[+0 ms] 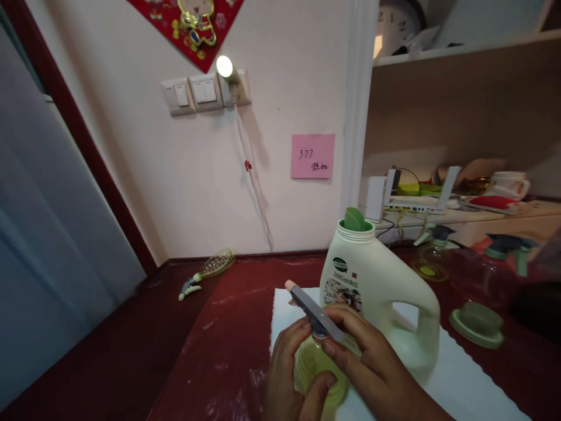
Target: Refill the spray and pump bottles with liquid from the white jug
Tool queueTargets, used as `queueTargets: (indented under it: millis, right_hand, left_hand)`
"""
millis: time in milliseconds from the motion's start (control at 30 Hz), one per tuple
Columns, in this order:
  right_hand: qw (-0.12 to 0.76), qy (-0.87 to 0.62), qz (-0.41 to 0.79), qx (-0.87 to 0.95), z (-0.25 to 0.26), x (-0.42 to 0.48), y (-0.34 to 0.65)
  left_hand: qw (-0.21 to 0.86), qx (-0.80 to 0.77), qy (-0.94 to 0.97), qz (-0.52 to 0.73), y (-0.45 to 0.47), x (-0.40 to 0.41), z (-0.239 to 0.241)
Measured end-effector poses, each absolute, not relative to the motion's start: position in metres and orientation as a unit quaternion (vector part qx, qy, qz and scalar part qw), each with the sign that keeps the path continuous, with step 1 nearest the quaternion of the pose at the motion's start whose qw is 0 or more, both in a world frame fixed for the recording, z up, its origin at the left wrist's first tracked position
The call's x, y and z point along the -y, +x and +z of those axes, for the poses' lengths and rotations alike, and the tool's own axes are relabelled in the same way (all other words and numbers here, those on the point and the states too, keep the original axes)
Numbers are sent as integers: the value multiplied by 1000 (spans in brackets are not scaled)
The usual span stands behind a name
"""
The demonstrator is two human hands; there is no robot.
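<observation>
Low in the middle, my left hand (pixel 284 368) is closed around a small see-through yellow-green spray bottle (pixel 313 365). The fingers of my right hand (pixel 372 356) grip the grey spray head (pixel 313 310) at the top of that bottle. Its pinkish nozzle points up and left. Whether the head is fully screwed on cannot be seen. Right behind my hands stands a large pale green detergent jug (pixel 390 292), uncapped, with a green pouring spout in its mouth. A white sheet (pixel 464 380) lies beneath the jug.
On the dark red table (pixel 214 351), another spray bottle (pixel 214 266) lies on its side at the back left. A green cap (pixel 477 324), a yellowish spray bottle (pixel 432 257) and a pink spray bottle (pixel 491 275) are at the right. A white router (pixel 414 204) sits on the shelf behind.
</observation>
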State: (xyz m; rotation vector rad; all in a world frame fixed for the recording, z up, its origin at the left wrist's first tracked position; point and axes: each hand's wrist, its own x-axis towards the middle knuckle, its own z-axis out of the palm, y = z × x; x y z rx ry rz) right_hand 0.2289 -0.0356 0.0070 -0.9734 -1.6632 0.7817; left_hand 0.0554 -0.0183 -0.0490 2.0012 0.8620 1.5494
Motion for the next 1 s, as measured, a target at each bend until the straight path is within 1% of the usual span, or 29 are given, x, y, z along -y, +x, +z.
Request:
queueTargets:
  millis: [167, 300, 400, 500, 633, 800, 1000]
  right_hand:
    - [504, -403, 361, 673, 22, 35, 231]
    - [536, -377, 390, 647, 19, 33, 229]
    - [559, -362, 394, 633, 13, 33, 226]
    - [566, -372, 372, 635, 11, 33, 224]
    - [531, -391, 347, 667, 19, 35, 227]
    - [494, -401, 323, 701, 29, 39, 231]
    - [471, -398, 360, 700, 40, 39, 235]
  left_hand:
    - [230, -327, 714, 575, 57, 19, -49]
    - [247, -339, 698, 580, 56, 19, -44]
    - [303, -366, 667, 574, 56, 20, -36]
    - [357, -394, 636, 559, 56, 19, -27]
    - [388, -402, 612, 560, 59, 15, -17]
    - [432, -370, 612, 550, 61, 12, -7]
    - [468, -357, 623, 515, 56, 10, 6]
